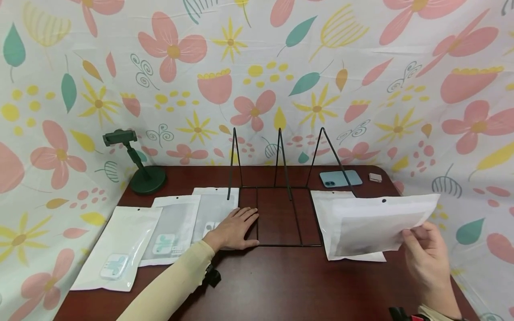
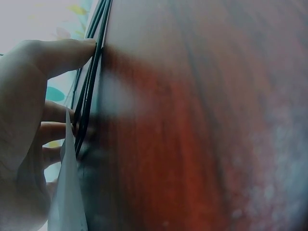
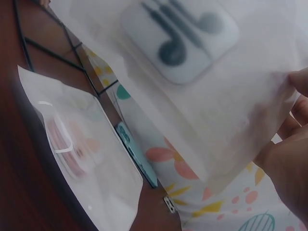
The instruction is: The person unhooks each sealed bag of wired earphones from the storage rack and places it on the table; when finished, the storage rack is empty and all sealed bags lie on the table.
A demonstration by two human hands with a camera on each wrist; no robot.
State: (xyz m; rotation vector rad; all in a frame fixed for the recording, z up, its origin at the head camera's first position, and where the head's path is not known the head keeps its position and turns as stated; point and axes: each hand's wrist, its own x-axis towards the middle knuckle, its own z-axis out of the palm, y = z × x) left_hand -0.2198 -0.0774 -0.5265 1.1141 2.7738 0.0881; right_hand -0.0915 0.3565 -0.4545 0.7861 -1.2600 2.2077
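My right hand (image 1: 429,256) pinches the lower right edge of a white zip pouch (image 1: 373,225), held raised and tilted. In the right wrist view, dark-looking earphones in a clear case (image 3: 179,36) show through that pouch. Below it, another white pouch (image 3: 91,149) with a pinkish item inside lies on the table. A black wire rack (image 1: 297,214) with several pointed uprights stands at the middle. My left hand (image 1: 236,229) rests at the rack's left edge, fingers extended. Its thumb (image 2: 72,54) touches the wires in the left wrist view.
On the left lie three white pouches, the nearest (image 1: 132,223) showing pale blue earphones in a case. A dark green phone stand (image 1: 147,180) is at the back left. A light blue phone (image 1: 341,178) and a small white item (image 1: 375,177) lie at the back right.
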